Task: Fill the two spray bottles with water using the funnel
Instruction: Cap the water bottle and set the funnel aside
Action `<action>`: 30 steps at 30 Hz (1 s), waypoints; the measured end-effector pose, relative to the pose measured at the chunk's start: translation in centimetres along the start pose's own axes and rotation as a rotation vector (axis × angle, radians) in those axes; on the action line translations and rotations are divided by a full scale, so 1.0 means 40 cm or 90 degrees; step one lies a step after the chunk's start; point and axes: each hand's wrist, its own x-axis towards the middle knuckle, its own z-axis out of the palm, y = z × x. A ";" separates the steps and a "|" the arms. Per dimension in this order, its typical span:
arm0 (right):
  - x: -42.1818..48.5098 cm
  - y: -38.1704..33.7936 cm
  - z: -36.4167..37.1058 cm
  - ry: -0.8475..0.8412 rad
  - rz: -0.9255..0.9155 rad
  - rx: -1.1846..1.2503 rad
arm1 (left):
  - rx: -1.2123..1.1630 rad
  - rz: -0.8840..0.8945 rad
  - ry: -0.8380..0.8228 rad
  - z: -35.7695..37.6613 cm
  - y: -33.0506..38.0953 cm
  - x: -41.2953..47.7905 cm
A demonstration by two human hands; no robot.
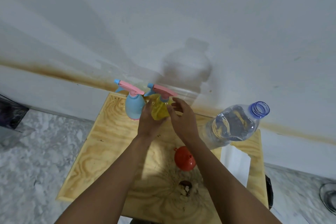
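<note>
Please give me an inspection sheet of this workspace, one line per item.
Surface: wooden table, stained, dark crumbs near the front.
Job's things: blue spray bottle and yellow spray bottle upright, heads on; red funnel lying on the table; water bottle uncapped.
Clutter: white sheet at right.
Hands: left hand holds the yellow spray bottle; right hand open beside it.
Cables: nothing seen.
Surroundings: stained white wall, marbled floor.

Both bare forearms are stretched forward, converging toward the middle. The left hand [148,121] is curled round the side of the yellow spray bottle [160,112], while the right hand [182,118] is held just beside it, its fingers spread and loosely bent.
</note>
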 end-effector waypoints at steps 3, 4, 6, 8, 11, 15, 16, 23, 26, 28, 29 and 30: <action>-0.077 0.008 -0.036 0.011 -0.027 0.002 | 0.022 -0.021 -0.012 -0.027 0.005 -0.048; -0.109 0.014 -0.050 0.017 -0.035 -0.005 | 0.020 -0.017 -0.007 -0.037 0.012 -0.074; -0.175 0.035 -0.083 0.033 -0.045 -0.026 | 0.024 0.000 0.030 -0.049 0.023 -0.128; -0.237 0.068 -0.120 0.065 -0.035 -0.049 | 0.027 0.051 0.061 -0.047 0.040 -0.183; -0.318 0.132 -0.179 0.126 0.010 -0.102 | -0.015 0.135 0.024 -0.015 0.114 -0.250; -0.393 0.239 -0.251 0.109 0.105 -0.211 | -0.037 0.265 -0.056 0.046 0.280 -0.302; -0.407 0.267 -0.264 0.088 0.133 -0.231 | -0.030 0.280 -0.085 0.060 0.321 -0.308; -0.443 0.382 -0.282 -0.096 0.159 -0.433 | -0.008 0.257 -0.128 0.151 0.453 -0.301; -0.430 0.397 -0.267 -0.122 0.128 -0.486 | -0.015 0.234 -0.105 0.172 0.456 -0.307; -0.424 0.405 -0.259 -0.130 0.094 -0.503 | -0.033 0.220 -0.111 0.174 0.452 -0.309; -0.423 0.408 -0.258 -0.135 0.081 -0.501 | -0.041 0.216 -0.116 0.173 0.450 -0.310; -0.421 0.409 -0.261 -0.130 0.075 -0.486 | -0.044 0.215 -0.118 0.171 0.447 -0.310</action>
